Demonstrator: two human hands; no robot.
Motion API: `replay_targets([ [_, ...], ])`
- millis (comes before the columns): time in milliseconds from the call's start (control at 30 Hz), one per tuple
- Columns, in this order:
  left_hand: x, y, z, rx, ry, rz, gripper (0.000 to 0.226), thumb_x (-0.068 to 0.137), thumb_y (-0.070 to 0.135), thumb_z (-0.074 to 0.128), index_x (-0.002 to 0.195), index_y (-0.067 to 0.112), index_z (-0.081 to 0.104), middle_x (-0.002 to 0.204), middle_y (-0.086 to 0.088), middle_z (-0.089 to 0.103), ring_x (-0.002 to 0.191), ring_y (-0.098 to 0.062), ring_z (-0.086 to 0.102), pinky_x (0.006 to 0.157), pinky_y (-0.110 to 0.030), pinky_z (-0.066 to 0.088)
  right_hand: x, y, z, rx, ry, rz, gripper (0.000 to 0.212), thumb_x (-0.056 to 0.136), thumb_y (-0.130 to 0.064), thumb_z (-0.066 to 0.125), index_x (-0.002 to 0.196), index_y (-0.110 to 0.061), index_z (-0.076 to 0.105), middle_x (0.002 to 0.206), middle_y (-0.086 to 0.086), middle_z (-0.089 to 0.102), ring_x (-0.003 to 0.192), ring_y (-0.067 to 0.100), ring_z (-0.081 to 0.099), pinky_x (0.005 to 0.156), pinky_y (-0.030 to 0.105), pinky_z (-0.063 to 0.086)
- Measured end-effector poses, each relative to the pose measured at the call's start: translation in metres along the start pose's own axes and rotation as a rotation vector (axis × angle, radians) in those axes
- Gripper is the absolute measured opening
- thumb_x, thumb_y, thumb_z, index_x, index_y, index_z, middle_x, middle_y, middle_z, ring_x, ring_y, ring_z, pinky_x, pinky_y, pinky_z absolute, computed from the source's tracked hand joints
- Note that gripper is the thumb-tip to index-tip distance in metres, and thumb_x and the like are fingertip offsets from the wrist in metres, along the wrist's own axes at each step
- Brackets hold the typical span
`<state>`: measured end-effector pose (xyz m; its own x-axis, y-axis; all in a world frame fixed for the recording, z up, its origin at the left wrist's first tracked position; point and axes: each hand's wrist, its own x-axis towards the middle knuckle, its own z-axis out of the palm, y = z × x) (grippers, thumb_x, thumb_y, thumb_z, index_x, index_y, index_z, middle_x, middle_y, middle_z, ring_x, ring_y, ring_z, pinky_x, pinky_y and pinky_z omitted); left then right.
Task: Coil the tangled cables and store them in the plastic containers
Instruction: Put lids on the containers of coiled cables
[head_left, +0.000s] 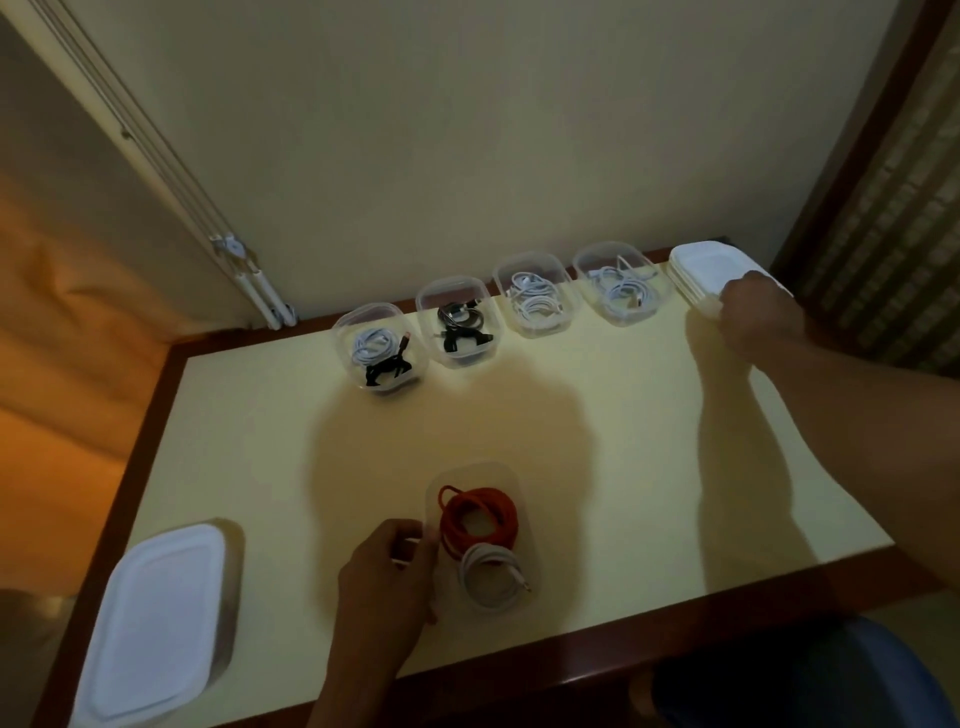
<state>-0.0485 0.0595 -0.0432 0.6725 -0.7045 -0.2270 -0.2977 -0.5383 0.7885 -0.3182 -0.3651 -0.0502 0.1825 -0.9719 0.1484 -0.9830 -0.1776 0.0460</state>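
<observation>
Cream-yellow laminate covers the table (597, 415), framed in dark wood. At its near left corner sits a lidded container (161, 618), already closed. Along the far edge stand four open containers (530, 255), each holding coiled cables. A stack of white lids (701, 270) lies at the far right corner, where the right hand (761, 317) curls its fingers over the near edge. Close in, the near container (475, 470) is steadied by the left hand (387, 577), which grips its left wall. Inside lie a red cable (452, 519) and a smaller white cable (470, 569), both coiled. Coiling looks finished, so lidding seems the step. Next, one lid must be separated and seated squarely.
</observation>
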Motion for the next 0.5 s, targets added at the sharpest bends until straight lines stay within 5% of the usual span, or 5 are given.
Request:
replay_targets([
  [267,-0.003,-0.002,0.0,-0.018,0.005,0.005,0.009,0.101,0.03,0.063,0.096,0.025,0.07,0.076,0.0,0.072,0.042,-0.018,0.064,0.042,-0.019,0.047,-0.003,0.001,-0.007,-0.063,0.059,0.003,0.014,0.092,0.001,0.055,0.101,0.007,0.065,0.107,0.025,0.06,0.097,0.042,0.064,0.077,0.046,0.054],
  [500,-0.005,-0.005,0.001,-0.038,0.023,0.03,0.008,0.101,0.03,0.063,0.098,0.025,0.069,0.078,0.0,0.072,0.043,-0.019,0.065,0.043,-0.018,0.047,-0.019,-0.002,-0.03,0.121,0.158,-0.007,0.013,0.093,-0.001,0.056,0.094,0.005,0.068,0.099,0.023,0.061,0.083,0.042,0.064,0.07,0.042,0.055],
])
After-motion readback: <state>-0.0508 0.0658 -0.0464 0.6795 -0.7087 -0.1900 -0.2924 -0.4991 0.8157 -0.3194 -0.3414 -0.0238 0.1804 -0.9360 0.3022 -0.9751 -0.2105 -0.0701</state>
